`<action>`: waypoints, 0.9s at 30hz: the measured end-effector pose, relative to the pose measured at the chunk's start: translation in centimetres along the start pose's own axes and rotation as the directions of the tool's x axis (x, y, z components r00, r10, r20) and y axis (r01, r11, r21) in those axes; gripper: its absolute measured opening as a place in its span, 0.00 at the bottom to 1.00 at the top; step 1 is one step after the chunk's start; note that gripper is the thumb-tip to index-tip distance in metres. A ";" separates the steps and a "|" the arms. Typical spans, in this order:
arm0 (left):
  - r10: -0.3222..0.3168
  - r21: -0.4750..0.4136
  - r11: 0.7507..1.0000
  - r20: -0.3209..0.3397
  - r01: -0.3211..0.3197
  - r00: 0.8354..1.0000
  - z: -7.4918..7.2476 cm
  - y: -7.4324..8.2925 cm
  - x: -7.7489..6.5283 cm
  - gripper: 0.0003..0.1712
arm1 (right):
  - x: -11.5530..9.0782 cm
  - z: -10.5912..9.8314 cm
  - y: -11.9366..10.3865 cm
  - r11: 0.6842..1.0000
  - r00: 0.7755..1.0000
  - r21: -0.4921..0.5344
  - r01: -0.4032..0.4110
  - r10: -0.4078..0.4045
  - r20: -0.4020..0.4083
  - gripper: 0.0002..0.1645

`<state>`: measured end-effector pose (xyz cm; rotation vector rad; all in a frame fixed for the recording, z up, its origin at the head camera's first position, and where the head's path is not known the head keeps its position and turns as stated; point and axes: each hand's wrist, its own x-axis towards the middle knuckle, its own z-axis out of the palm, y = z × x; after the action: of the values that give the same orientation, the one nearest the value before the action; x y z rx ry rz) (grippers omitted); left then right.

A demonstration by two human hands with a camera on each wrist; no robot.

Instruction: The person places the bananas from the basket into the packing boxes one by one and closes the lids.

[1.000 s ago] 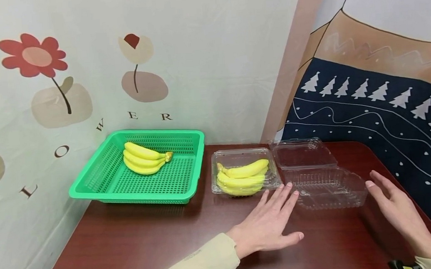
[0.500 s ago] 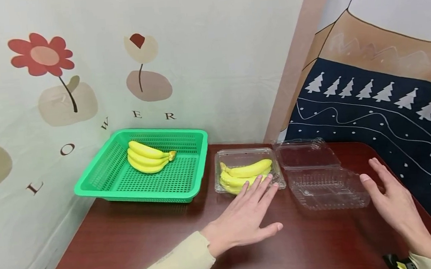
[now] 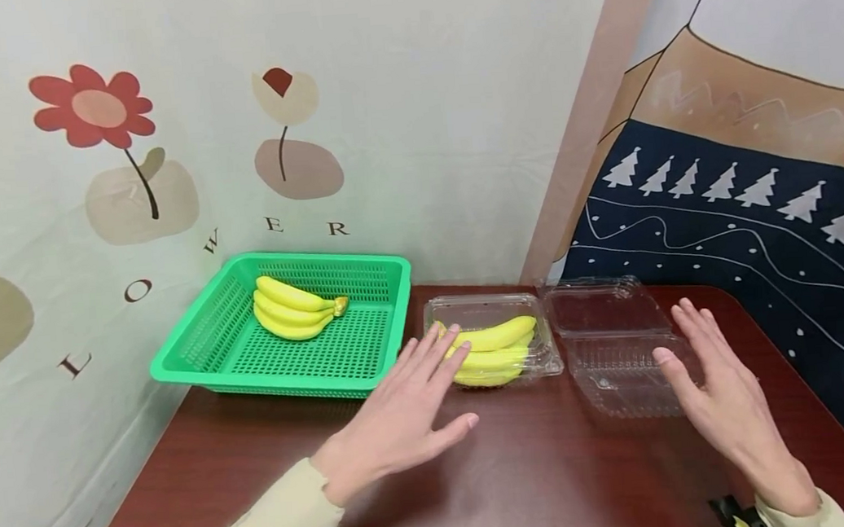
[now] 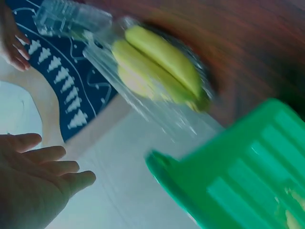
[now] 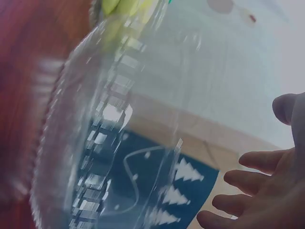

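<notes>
My left hand (image 3: 403,412) hovers with straight fingers in front of the green basket and the closed clear box, holding nothing. Its fingertips overlap the left end of the bananas (image 3: 498,356) inside that clear plastic box (image 3: 484,304) in the head view. To the right, my right hand (image 3: 725,397) is also straight-fingered and holds nothing. It covers part of an open clear clamshell box (image 3: 621,376), whose lid (image 3: 605,308) lies back toward the wall. The right wrist view shows the fingers apart from the clear plastic (image 5: 109,124).
At the left stands a green basket (image 3: 193,357) with a bunch of yellow bananas (image 3: 293,305) in it. The dark red table (image 3: 524,469) meets a printed cloth wall (image 3: 442,131) at the back.
My left hand has moved left, from beside the open clamshell past the front of the boxed bananas toward the basket. The right hand has shifted left, over the open clamshell. The view has turned slightly.
</notes>
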<state>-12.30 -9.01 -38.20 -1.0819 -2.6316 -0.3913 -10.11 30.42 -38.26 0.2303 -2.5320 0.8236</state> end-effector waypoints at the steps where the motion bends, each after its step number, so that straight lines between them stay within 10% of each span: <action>1: -0.010 0.005 1.000 -0.016 0.010 1.000 -0.2 -0.4 -0.4 0.46 | 0.0 0.3 -0.4 1.000 1.000 0.003 0.017 -0.017 -0.005 0.40; 27: -0.233 0.092 0.967 -0.067 0.238 0.970 -4.7 -8.6 -6.0 0.49 | 1.8 7.4 -7.9 0.959 0.954 0.008 0.285 -0.284 0.098 0.41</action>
<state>-13.61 -20.38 -37.12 -0.7188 -2.7053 -0.3287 -12.18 19.65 -38.56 0.6319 -2.5096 0.7052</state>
